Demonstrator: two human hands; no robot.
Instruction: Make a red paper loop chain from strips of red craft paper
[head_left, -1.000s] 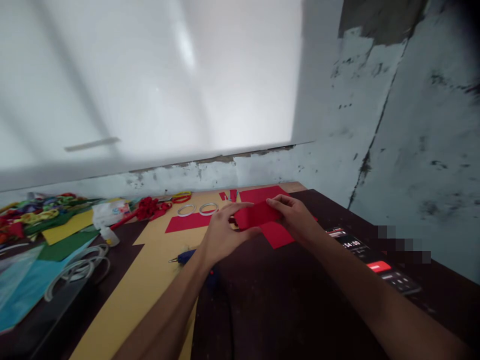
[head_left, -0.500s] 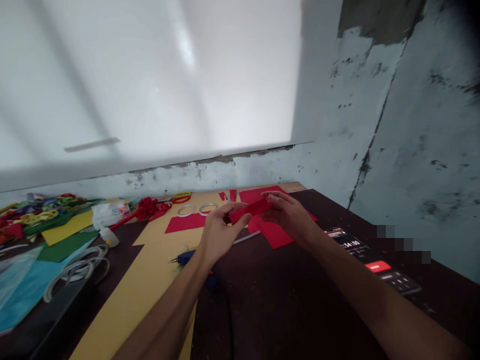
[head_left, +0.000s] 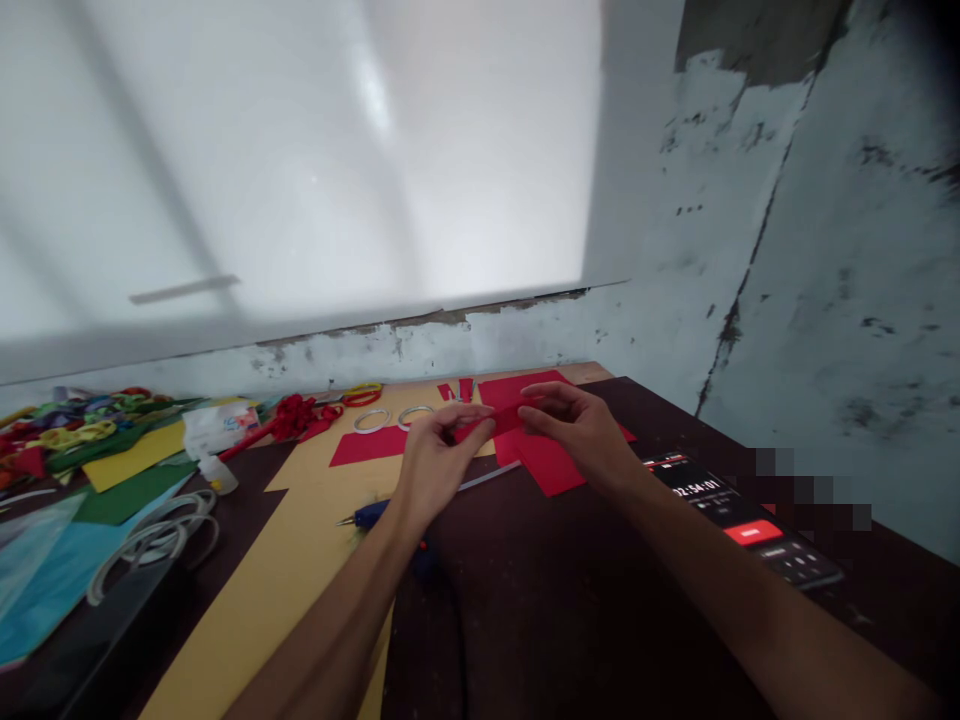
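Note:
Between my hands is a small strip of red felt (head_left: 505, 416), pinched at both ends above the table. My left hand (head_left: 442, 450) has its thumb and fingers closed on the left end. The right end is between the thumb and fingers of my right hand (head_left: 574, 425). Beneath and behind lie larger red felt pieces (head_left: 551, 470). A pale glue stick (head_left: 489, 478) lies on the dark table below my hands. Beside my left wrist rests a blue glue gun (head_left: 369, 515) with a metal tip.
Two metal rings (head_left: 372, 421) and yellow-handled scissors (head_left: 363, 395) lie on tan sheets (head_left: 247, 580). A lit phone (head_left: 739, 520) is at the right. Coiled white cable (head_left: 161, 535), a small bottle (head_left: 217, 473), colored felt (head_left: 135, 455) and a red ribbon bundle (head_left: 298, 417) fill the left.
My right thumb has come down onto the red strip, and its fingers have closed further. The strip now looks flatter and lower between my hands. My left hand has shifted slightly.

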